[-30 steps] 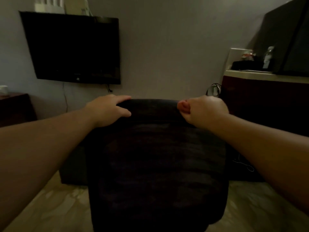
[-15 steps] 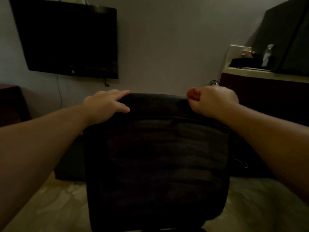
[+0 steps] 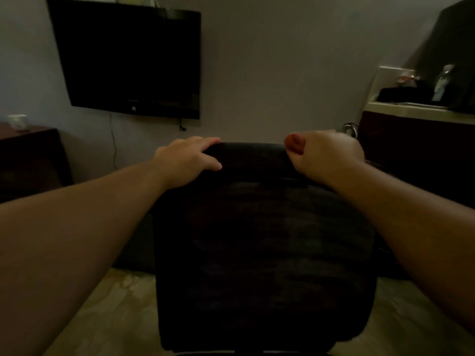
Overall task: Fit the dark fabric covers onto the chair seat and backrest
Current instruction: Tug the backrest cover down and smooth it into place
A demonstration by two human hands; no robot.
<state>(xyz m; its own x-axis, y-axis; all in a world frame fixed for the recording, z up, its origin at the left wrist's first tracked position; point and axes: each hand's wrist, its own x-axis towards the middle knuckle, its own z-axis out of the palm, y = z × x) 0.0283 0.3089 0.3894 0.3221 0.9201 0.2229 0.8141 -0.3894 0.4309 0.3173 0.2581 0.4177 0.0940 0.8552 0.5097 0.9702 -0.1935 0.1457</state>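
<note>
Our left hand (image 3: pixel 189 160) lay over the top edge of the backrest (image 3: pixel 264 240), fingers curved round it. Our right hand (image 3: pixel 323 154) pinched the dark cover (image 3: pixel 253 156) at the top right corner. The cover seemed already on the backrest; the seat was hidden. We saw no containers clearly.

Dim domestic room, likely a bedroom or living room; flat-screen television (image 3: pixel 128 60) mounted on a plain grey wall (image 3: pixel 282 60), its cable (image 3: pixel 113 145) hanging below; dark wooden cabinet (image 3: pixel 30 155) at left carrying a small white cup (image 3: pixel 17 122); dark wooden counter (image 3: pixel 416 140) with a pale top at right, holding a bottle (image 3: pixel 442 82) and other small items too dim to identify; pale stone-patterned floor (image 3: pixel 115 304); fabric-covered chair backrest (image 3: pixel 262 240) in the foreground.
</note>
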